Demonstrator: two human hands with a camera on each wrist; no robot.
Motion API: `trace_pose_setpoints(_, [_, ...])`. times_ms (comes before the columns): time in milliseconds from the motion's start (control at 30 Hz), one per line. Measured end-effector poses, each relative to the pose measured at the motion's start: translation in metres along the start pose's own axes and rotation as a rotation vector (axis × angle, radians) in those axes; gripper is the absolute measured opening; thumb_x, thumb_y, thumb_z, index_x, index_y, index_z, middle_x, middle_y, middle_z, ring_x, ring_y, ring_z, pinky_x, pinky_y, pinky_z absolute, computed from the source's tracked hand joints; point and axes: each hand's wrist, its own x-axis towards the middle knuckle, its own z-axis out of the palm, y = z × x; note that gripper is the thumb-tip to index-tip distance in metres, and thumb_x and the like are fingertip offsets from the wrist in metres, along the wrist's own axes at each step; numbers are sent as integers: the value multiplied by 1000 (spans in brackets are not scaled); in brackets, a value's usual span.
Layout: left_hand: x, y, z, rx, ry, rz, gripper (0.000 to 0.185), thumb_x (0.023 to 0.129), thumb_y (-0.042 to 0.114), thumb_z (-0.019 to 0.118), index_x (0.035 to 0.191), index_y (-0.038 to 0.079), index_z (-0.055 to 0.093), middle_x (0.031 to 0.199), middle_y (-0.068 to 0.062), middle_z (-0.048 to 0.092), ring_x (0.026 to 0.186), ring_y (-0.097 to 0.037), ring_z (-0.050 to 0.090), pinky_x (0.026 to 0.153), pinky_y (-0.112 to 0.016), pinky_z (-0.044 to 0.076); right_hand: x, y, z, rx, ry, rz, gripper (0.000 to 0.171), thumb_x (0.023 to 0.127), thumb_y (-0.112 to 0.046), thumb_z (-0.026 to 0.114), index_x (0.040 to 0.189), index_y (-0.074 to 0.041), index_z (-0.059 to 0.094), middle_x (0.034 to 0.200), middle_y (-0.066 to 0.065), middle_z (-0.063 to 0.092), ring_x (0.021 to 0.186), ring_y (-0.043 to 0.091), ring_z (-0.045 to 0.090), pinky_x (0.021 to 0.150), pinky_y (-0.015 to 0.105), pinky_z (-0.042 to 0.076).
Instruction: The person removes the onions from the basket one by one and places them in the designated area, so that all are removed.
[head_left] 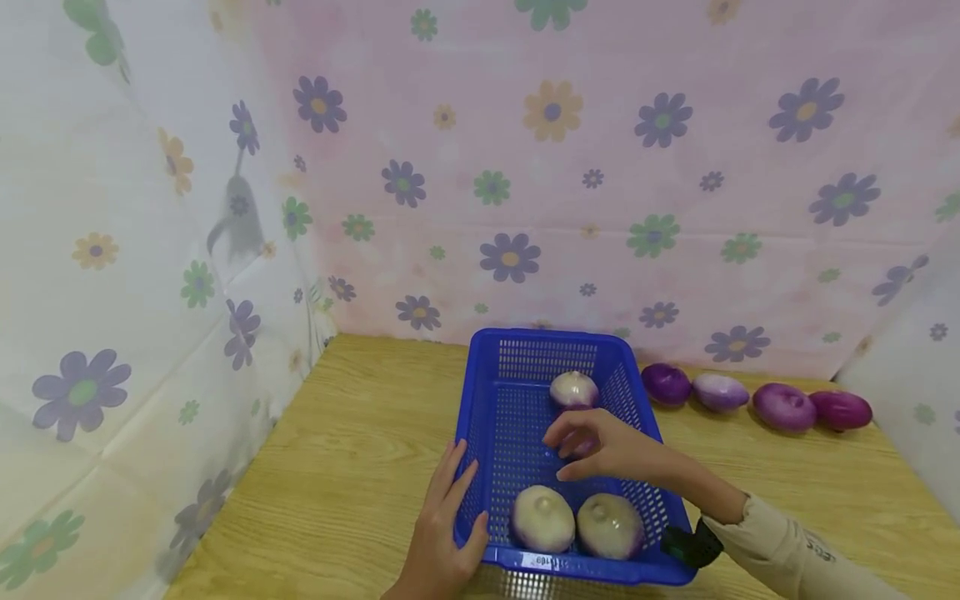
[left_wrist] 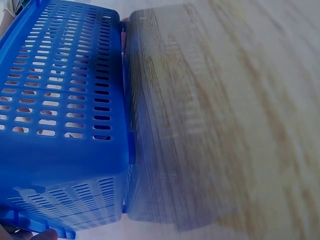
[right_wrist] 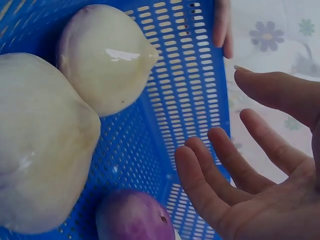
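Observation:
A blue perforated plastic basket stands on the wooden table. My left hand touches its near left side, fingers extended along the rim. My right hand hovers inside the basket with spread, slightly bent fingers and nothing in its grasp, as the right wrist view shows. Beneath that hand lies a purple onion, partly hidden in the head view. A white-and-purple onion sits behind it. Two larger pale onions, one on the left and one on the right, rest side by side at the near end.
To the right of the basket, a row along the back of the table holds a dark purple onion, a pale purple one, a round purple one and a long reddish-purple one. Flowered cloth hangs behind.

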Motion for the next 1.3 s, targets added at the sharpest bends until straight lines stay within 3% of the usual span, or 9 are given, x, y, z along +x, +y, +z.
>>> trace_pose_setpoints(367, [2, -3, 0, 5, -6, -2, 58, 73, 8, 64, 129, -4, 53, 145, -21, 37, 134, -42, 31, 110, -27, 22, 18, 8, 17, 28, -199, 100, 36, 73, -8, 79, 105, -11, 64, 108, 7, 61, 96, 33, 60, 78, 36, 53])
trace_pose_setpoints(533, [1, -2, 0, 8, -18, -14, 58, 74, 9, 64, 130, -3, 52, 146, -21, 36, 133, -42, 31, 108, -33, 29, 25, 11, 25, -5, -264, 117, 38, 68, 0, 79, 102, -9, 65, 107, 9, 62, 95, 28, 61, 76, 34, 53])
trace_pose_setpoints(733, [0, -1, -1, 11, -25, -27, 57, 75, 9, 64, 129, -5, 52, 147, -20, 34, 134, -42, 31, 103, -44, 37, 32, 13, 33, -16, -279, 123, 27, 72, -7, 78, 96, -10, 66, 103, 2, 64, 95, 23, 61, 78, 31, 52])
trace_pose_setpoints(933, [-1, -2, 0, 11, -20, -33, 56, 76, 10, 64, 129, -5, 53, 147, -20, 34, 134, -42, 30, 99, -49, 39, 34, 16, 41, 61, -276, 152, 21, 79, -14, 75, 98, -11, 66, 105, 0, 64, 94, 23, 61, 74, 31, 53])
trace_pose_setpoints(1033, [-2, -3, 1, 11, -17, -26, 56, 76, 10, 64, 129, -4, 52, 147, -20, 34, 134, -42, 30, 100, -47, 39, 33, 15, 43, 60, -301, 153, 29, 76, -12, 78, 102, -14, 66, 109, -1, 62, 98, 22, 60, 75, 30, 53])
trace_pose_setpoints(1300, [-2, -4, 1, 0, 10, 7, 56, 74, 8, 63, 128, -5, 53, 145, -22, 37, 134, -42, 31, 110, -28, 24, 38, 10, 47, -34, -381, 36, 55, 63, -8, 85, 112, -19, 62, 113, -6, 58, 100, 18, 53, 82, 30, 49])
